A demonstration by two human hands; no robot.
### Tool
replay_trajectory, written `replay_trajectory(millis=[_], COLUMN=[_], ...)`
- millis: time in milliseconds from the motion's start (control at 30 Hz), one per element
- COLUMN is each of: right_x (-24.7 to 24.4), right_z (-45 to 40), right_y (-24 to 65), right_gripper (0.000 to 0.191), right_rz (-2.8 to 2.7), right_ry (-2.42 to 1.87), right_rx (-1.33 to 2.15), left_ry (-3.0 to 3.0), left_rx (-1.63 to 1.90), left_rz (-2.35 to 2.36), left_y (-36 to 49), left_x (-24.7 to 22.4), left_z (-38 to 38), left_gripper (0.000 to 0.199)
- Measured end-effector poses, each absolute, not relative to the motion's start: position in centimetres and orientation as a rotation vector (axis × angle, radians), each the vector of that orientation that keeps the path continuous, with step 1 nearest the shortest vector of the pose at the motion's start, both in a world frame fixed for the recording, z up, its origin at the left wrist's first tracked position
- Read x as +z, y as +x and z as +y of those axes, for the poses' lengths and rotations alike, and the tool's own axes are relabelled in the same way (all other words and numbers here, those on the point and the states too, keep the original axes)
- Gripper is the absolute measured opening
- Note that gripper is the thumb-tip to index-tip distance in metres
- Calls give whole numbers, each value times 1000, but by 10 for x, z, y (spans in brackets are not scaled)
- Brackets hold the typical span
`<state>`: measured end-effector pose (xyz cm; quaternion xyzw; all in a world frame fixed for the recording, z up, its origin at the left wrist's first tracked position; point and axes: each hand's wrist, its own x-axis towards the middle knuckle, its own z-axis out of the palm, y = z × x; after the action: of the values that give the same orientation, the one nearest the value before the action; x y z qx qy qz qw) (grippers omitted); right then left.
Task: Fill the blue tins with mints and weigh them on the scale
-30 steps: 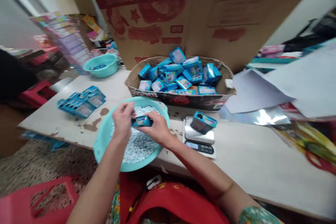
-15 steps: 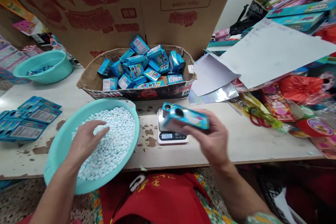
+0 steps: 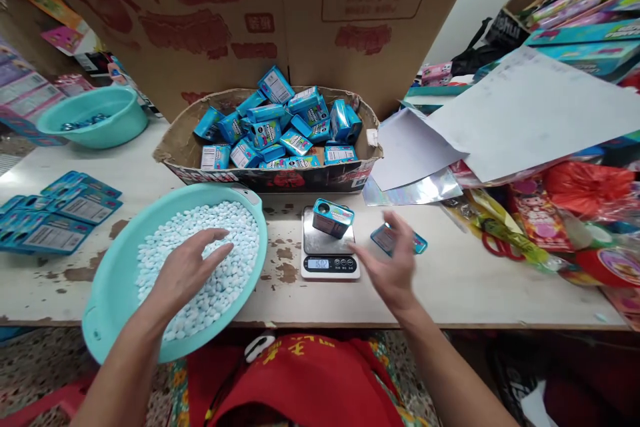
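Note:
My left hand (image 3: 187, 273) hovers over or rests on white candies (image 3: 225, 233) in a turquoise basin (image 3: 110, 280), fingers apart with nothing between them. Near the scale, my right hand (image 3: 393, 270) is open, thumb and fingers spread. Just beyond its fingers a blue tin box (image 3: 417, 243) lies on the table, partly hidden by the hand. Another blue box (image 3: 333, 217), with a dark round hole in its top, stands on the small digital scale (image 3: 330, 268). The scale's display appears to read 160.2.
Behind the basin, a cut-down cardboard tray (image 3: 270, 180) holds many blue boxes. Several flat blue packs (image 3: 55, 230) lie at the left, near a second turquoise basin (image 3: 95, 127). White paper sheets (image 3: 530, 113) and red scissors (image 3: 500, 247) are among clutter on the right.
My right hand has let go of the blue box, which now lies on the table right of the scale. My left hand stays over the candies, fingers still spread.

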<state>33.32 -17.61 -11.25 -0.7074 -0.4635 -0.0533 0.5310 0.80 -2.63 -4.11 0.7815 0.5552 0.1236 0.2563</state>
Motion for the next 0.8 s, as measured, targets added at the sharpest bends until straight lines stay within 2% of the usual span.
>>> replay_trajectory(millis=[100, 200, 367, 567, 800], right_x=[-102, -77, -27, -27, -33], right_z=[-139, -114, -85, -56, -55], right_y=[310, 291, 242, 194, 189], right_gripper=[46, 29, 28, 30, 28], right_rz=[-1121, -1233, -1792, -2035, -2025], right_ry=[-1699, -1602, -1191, -1098, -1071], right_rx=[216, 227, -169, -261, -235], left_ry=[1859, 1245, 339, 135, 48], left_rx=[525, 826, 1078, 1188, 1209], left_rz=[1484, 1317, 973, 889, 847], left_y=[16, 26, 42, 39, 33], left_x=[-37, -35, -28, -21, -28], left_z=[-35, -43, -38, -26, -27], left_gripper=[41, 43, 43, 33, 27])
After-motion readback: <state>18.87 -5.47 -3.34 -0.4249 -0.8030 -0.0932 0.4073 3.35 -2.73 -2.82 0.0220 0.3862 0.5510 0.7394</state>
